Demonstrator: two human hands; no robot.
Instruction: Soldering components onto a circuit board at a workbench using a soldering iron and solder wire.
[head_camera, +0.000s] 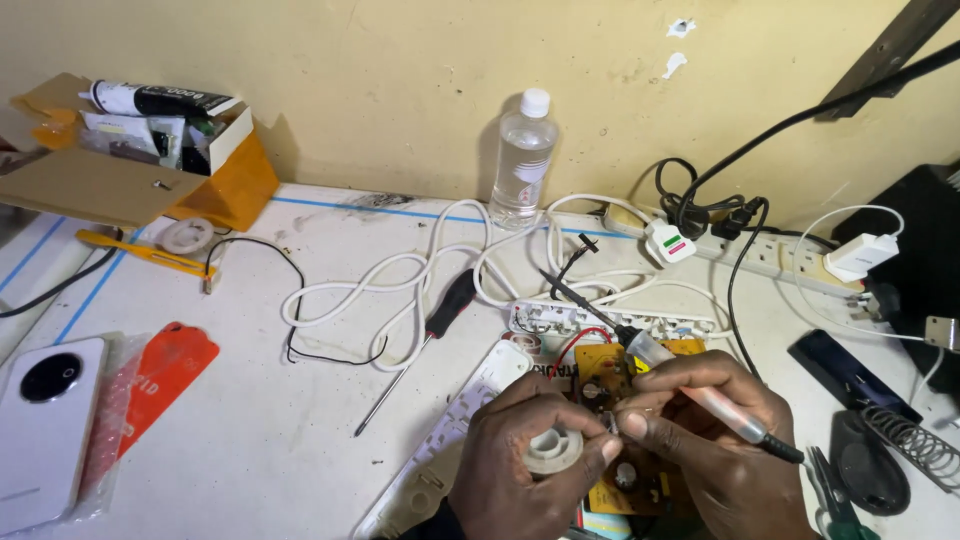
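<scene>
Left hand (535, 455) pinches solder spool (553, 450), right hand (715, 425) grips soldering iron (690, 390) over light, rigid, fragile circuit board (605, 380); hold board edges.

Hiding most of the yellow circuit board (603, 372) under both hands. Running off the lower edge: right hand (715, 440), left hand (525, 460), white phone (40, 430) left of that board. Blurring the small parts beside it.
</scene>
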